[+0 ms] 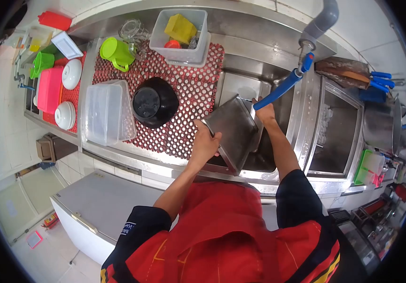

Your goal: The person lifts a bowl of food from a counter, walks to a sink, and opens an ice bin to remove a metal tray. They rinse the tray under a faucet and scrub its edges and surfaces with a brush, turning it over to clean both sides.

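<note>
Over the sink basin (264, 162), a square metal pan (232, 129) is held tilted. My left hand (205, 145) grips its left side, thumb near the rim. My right hand (264, 113) is at its far right edge, fingers partly hidden behind a blue hose (280, 89). The hose hangs from a grey pipe and ends just above my right hand. Left of the pan, a black bowl (154, 102) sits on a red perforated mat (191, 89), beside stacked clear plastic containers (107, 112).
Behind the mat's middle stands a clear bin (178, 37) with a yellow sponge (180, 28). A green mug (117, 54) is further left. White bowls (72, 74) and a pink container (50, 89) are at the far left. Blue-handled tools (381, 81) are at the right.
</note>
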A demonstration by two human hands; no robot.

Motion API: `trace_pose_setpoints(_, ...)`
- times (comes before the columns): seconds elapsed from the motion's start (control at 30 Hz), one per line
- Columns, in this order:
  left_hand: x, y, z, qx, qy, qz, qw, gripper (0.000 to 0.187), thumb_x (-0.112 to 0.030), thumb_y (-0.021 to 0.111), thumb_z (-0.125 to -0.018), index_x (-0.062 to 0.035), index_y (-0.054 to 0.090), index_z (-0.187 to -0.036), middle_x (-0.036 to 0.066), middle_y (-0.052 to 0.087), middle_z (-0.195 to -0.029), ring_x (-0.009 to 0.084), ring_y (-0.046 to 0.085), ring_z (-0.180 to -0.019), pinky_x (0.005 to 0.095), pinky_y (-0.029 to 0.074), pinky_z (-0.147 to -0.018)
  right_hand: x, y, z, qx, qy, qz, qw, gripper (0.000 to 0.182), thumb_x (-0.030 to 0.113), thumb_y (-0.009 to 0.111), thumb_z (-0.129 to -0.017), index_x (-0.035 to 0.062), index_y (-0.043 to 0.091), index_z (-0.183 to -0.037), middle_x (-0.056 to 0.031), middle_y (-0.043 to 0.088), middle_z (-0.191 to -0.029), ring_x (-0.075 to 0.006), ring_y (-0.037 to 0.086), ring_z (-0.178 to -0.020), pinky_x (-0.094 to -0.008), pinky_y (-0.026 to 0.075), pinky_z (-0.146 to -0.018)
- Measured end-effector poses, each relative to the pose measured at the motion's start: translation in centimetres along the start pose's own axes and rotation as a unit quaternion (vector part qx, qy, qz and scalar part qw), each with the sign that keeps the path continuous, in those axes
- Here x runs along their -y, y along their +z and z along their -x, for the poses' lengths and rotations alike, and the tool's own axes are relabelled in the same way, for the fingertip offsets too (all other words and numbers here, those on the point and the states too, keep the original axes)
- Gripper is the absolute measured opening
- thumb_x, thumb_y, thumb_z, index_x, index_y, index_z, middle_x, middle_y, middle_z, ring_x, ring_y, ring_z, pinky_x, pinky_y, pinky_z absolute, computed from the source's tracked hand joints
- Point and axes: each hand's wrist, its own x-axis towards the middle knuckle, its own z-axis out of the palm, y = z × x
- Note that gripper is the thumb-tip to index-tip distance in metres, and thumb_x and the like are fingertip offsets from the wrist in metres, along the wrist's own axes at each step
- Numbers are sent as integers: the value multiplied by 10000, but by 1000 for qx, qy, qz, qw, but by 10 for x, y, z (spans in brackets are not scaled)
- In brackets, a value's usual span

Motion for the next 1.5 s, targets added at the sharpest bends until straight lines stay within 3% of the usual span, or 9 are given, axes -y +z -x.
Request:
trace_pose_setpoints(0.1, -13, 3, 5, -6, -17, 20, 1000, 399, 6, 567, -866, 84, 229, -1062, 315, 619, -917, 332, 695, -642, 353, 606, -445, 9, -11, 19, 96, 76, -20, 992, 208, 136, 568, -869, 77, 667, -1042, -186, 652, -1036, -358, 668, -927, -464, 550, -774)
trace_pose_setpoints(0.2, -8, 7, 7, -21, 11, 10, 1000, 425, -5, 591, -863, 89, 223, -1053, 274, 630, -810, 327, 686, -600, 356, 595, -441, 25, -43, 27, 92, 101, -52, 989, 194, 126, 645, -805, 9, 686, -954, -198, 680, -1002, -362, 676, -926, -442, 547, -833)
trace_pose_setpoints(0.3, -10, 8, 8, -14, -3, 42, 999, 433, -12, 597, -863, 82, 213, -1039, 252, 640, -748, 322, 686, -589, 356, 598, -446, 37, -12, 32, 28, 108, -140, 984, 196, 133, 670, -806, 22, 686, -967, -206, 668, -1032, -375, 668, -953, -452, 542, -852)
trace_pose_setpoints(0.43, -18, 3, 8, -6, -10, 52, 999, 417, -9, 597, -857, 70, 213, -1000, 247, 639, -739, 312, 684, -582, 356, 606, -452, 44, -13, 54, 85, 152, -133, 976, 182, 144, 653, -836, 28, 675, -974, -210, 668, -1006, -412, 655, -931, -473, 538, -838)
trace_pose_setpoints(0.83, -22, 1, -12, -4, 28, -54, 998, 422, -37, 601, -848, 44, 211, -986, 238, 622, -765, 278, 680, -581, 360, 615, -457, 46, 21, 54, 5, 144, -146, 979, 200, 134, 565, -874, 5, 681, -974, -249, 660, -971, -422, 657, -926, -504, 525, -832)
trace_pose_setpoints(0.93, -26, 5, -10, -19, 32, -21, 999, 409, -50, 611, -836, 48, 229, -944, 255, 595, -652, 341, 663, -530, 373, 581, -428, 49, 36, 28, 2, 193, -202, 960, 219, 148, 619, -866, 42, 664, -1051, -231, 655, -1014, -413, 650, -955, -494, 525, -832)
trace_pose_setpoints(1.1, -23, 5, -16, -30, 61, -11, 998, 412, -63, 622, -827, 47, 236, -923, 258, 577, -589, 373, 647, -490, 378, 560, -429, 48, 20, 48, 44, 153, -160, 974, 236, 168, 627, -878, 56, 666, -1082, -237, 653, -1056, -423, 644, -956, -497, 516, -842)
trace_pose_setpoints(1.2, -27, 6, -16, -9, 17, -59, 998, 428, -51, 612, -853, 11, 198, -940, 271, 603, -780, 289, 678, -586, 355, 611, -447, 55, 11, 49, 47, 169, -185, 967, 238, 181, 622, -878, 38, 677, -1059, -253, 656, -1052, -435, 634, -979, -489, 507, -870)
trace_pose_setpoints(1.5, -42, 5, -16, 4, 2, -32, 999, 443, -61, 623, -848, -9, 191, -925, 210, 594, -684, 271, 658, -526, 340, 598, -429, 32, 35, 45, 61, 131, -212, 966, 287, 213, 567, -885, 1, 694, -1031, -265, 657, -1037, -457, 604, -1026, -491, 472, -918)
